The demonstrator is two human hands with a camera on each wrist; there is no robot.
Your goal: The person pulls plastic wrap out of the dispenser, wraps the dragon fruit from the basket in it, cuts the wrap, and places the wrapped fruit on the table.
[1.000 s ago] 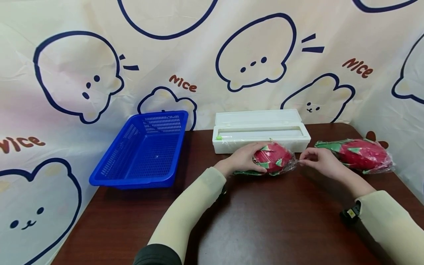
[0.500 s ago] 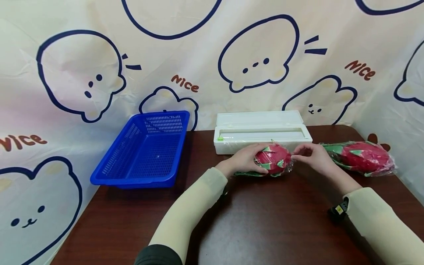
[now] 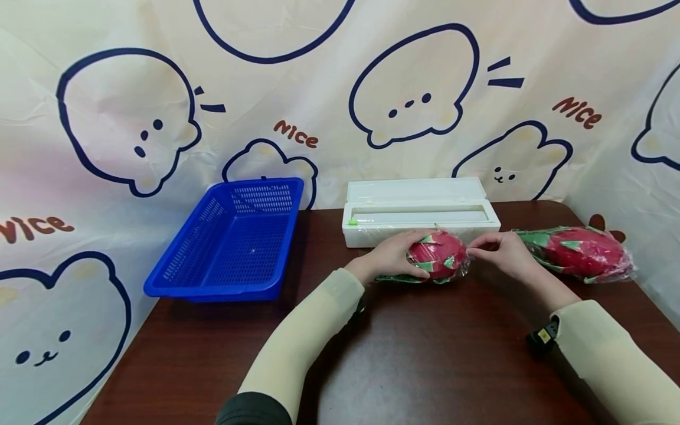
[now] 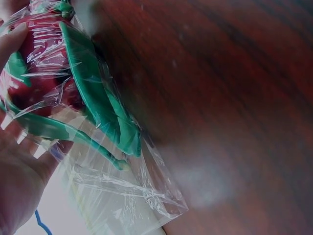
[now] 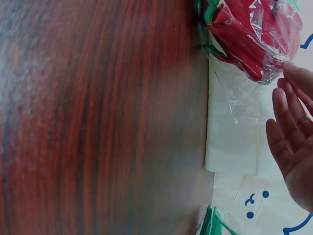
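My left hand (image 3: 395,255) curls round a red dragon fruit (image 3: 437,255) with green scales, wrapped in clear cling film. In the left wrist view the thumb lies over the fruit's side, and loose cling film (image 4: 129,193) trails past its long green leaves. At the fruit's right end, my right hand (image 3: 502,252) pinches the gathered film between thumb and index finger. The right wrist view shows this pinch close up, with the other fingers of the right hand (image 5: 296,129) loosely bent and a thin flap of film hanging below the fruit.
A second wrapped dragon fruit (image 3: 587,252) lies right of my right hand. Behind the hands stands a long white cling film box (image 3: 366,237), lid raised, with a green slider. A blue plastic basket (image 3: 212,292) sits at the left of the brown table (image 3: 404,354), before a printed cloth.
My right hand has moved left, right up to the fruit's end, gathering in the film that stuck out there. My left hand keeps its grip. Over the last half second almost nothing has moved.
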